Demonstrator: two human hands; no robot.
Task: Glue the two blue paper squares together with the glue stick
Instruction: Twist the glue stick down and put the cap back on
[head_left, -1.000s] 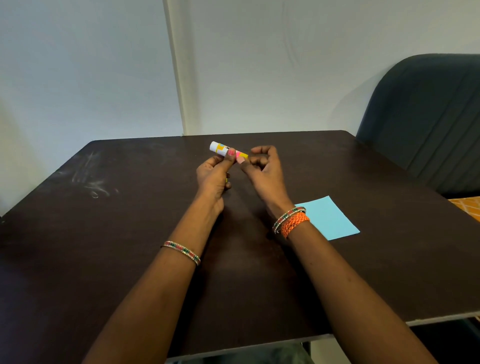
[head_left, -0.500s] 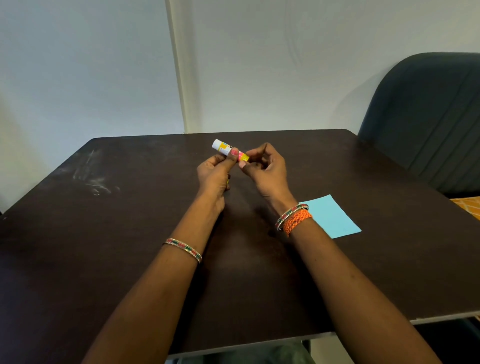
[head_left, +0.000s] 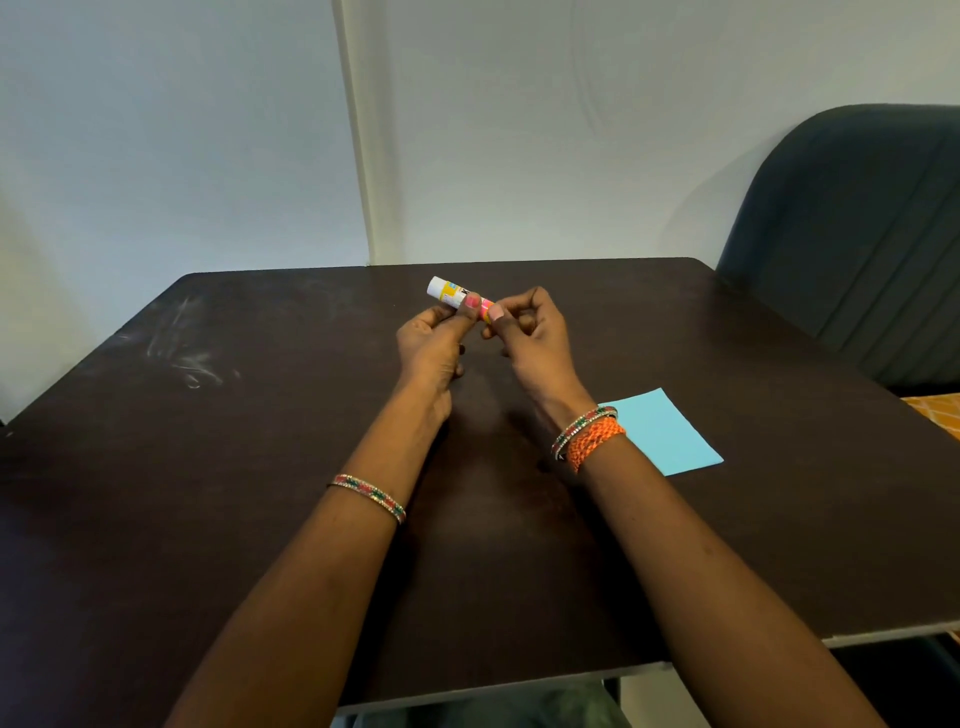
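Glue stick (head_left: 451, 292), frame centre, above counter (head_left: 260, 467): left hand (head_left: 434, 345) pinches barrel, right hand (head_left: 530, 332) pinches coloured end, likely for uncapping; blue paper (head_left: 662, 431) waits lower right.

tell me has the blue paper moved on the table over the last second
No. The blue paper lies flat by the same spot near the table's right edge, just beyond the right wrist; its small shift in the picture matches the camera's own drift.
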